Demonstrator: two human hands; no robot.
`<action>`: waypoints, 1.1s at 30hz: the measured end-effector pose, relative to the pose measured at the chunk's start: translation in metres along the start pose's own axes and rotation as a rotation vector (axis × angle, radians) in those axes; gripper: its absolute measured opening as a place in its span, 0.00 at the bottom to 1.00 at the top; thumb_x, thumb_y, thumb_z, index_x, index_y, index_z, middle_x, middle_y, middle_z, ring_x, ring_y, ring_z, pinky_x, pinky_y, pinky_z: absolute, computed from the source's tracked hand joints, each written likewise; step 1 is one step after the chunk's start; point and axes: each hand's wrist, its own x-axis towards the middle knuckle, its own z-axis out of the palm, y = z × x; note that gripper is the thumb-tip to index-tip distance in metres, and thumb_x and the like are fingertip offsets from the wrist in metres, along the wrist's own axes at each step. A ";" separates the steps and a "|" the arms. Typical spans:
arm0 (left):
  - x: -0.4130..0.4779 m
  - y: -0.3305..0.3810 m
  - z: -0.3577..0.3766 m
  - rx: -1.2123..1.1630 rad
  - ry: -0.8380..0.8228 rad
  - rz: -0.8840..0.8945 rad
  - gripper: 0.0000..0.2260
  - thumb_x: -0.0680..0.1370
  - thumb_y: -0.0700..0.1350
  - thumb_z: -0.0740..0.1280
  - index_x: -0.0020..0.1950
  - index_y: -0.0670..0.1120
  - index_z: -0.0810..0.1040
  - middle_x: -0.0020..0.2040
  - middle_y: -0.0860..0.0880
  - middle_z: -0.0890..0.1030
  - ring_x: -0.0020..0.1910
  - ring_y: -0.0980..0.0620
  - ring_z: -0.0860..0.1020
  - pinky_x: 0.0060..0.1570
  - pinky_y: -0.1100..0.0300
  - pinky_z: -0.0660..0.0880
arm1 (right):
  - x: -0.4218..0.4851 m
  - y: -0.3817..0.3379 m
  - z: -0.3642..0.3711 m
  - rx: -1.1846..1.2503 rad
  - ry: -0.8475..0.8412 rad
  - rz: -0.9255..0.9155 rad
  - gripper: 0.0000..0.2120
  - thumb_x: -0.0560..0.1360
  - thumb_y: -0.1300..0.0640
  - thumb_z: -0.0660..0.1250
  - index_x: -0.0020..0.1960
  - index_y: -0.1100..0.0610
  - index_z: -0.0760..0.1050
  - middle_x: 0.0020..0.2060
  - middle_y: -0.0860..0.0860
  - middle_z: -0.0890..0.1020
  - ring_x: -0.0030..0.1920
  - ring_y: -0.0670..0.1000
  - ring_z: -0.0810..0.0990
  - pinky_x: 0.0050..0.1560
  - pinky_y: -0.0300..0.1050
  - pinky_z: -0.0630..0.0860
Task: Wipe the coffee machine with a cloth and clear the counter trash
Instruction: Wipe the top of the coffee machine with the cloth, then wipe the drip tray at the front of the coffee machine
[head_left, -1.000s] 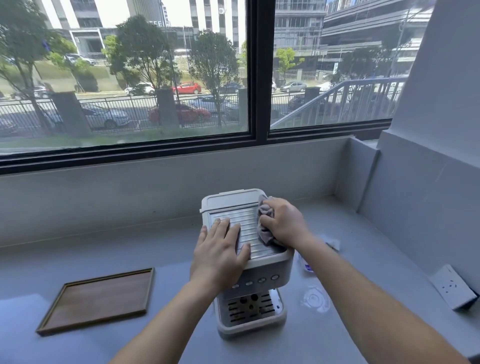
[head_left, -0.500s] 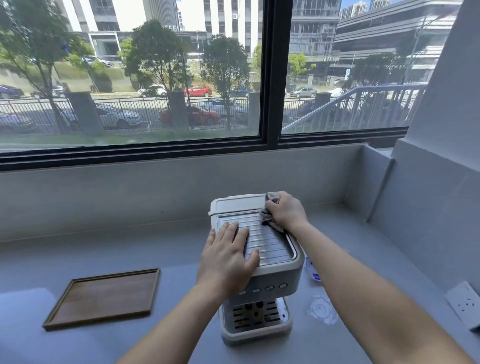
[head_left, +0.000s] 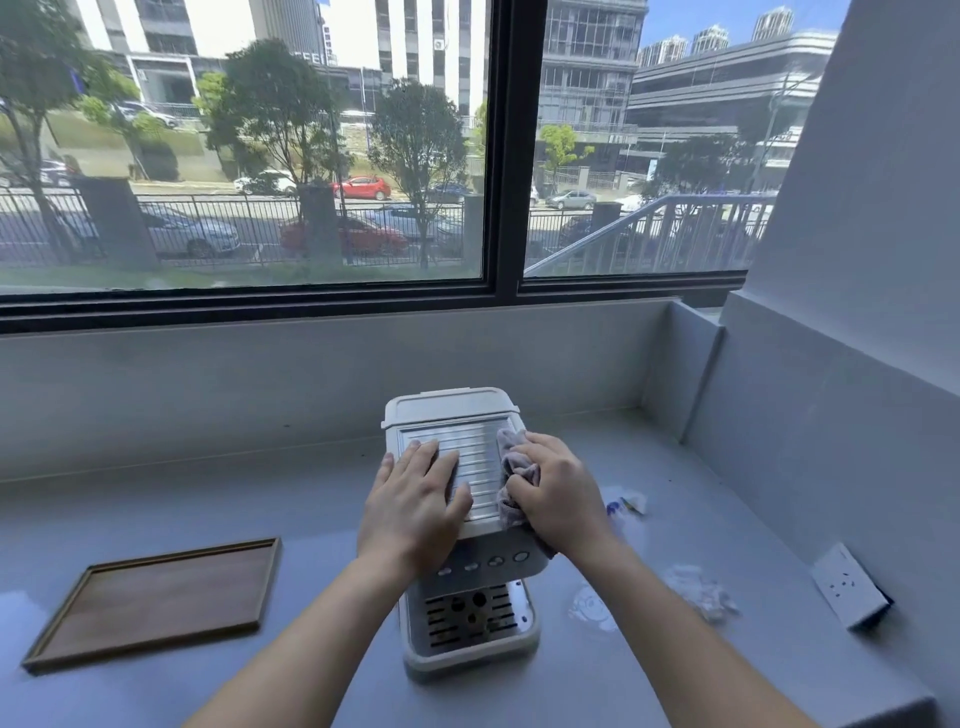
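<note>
The coffee machine (head_left: 467, 499) is cream-white with a silver ribbed top; the cloth (head_left: 511, 467) is pale greyish-pink. A brown wooden tray (head_left: 156, 597) sits on the light grey counter (head_left: 208, 493).

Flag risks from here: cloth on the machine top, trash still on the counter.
1. The grey crumpled cloth hangs over the white coffee machine's right edge; the right hand could slip off.
2. The left hand lies near the round front buttons; an accidental press is possible.
3. Clear crumpled wrappers could be swept off.
</note>
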 end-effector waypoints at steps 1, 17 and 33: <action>0.000 0.001 0.000 -0.013 0.012 0.002 0.25 0.75 0.60 0.43 0.63 0.54 0.70 0.68 0.53 0.70 0.72 0.51 0.63 0.75 0.49 0.52 | -0.006 0.000 -0.001 0.007 0.021 -0.009 0.13 0.70 0.58 0.67 0.52 0.53 0.83 0.62 0.47 0.79 0.61 0.48 0.76 0.57 0.44 0.74; -0.024 -0.029 -0.003 -0.513 0.057 0.026 0.25 0.79 0.58 0.49 0.70 0.48 0.72 0.74 0.50 0.68 0.77 0.53 0.57 0.76 0.51 0.52 | -0.119 -0.030 0.010 -0.046 0.105 -0.447 0.17 0.65 0.65 0.72 0.53 0.55 0.81 0.59 0.48 0.81 0.59 0.49 0.79 0.57 0.40 0.74; -0.164 -0.076 0.127 -0.222 -0.125 -0.258 0.30 0.81 0.61 0.52 0.80 0.50 0.52 0.80 0.52 0.53 0.79 0.56 0.48 0.76 0.59 0.49 | -0.167 0.081 0.043 0.197 -0.183 0.318 0.19 0.71 0.62 0.65 0.52 0.39 0.78 0.46 0.43 0.80 0.45 0.48 0.81 0.44 0.56 0.81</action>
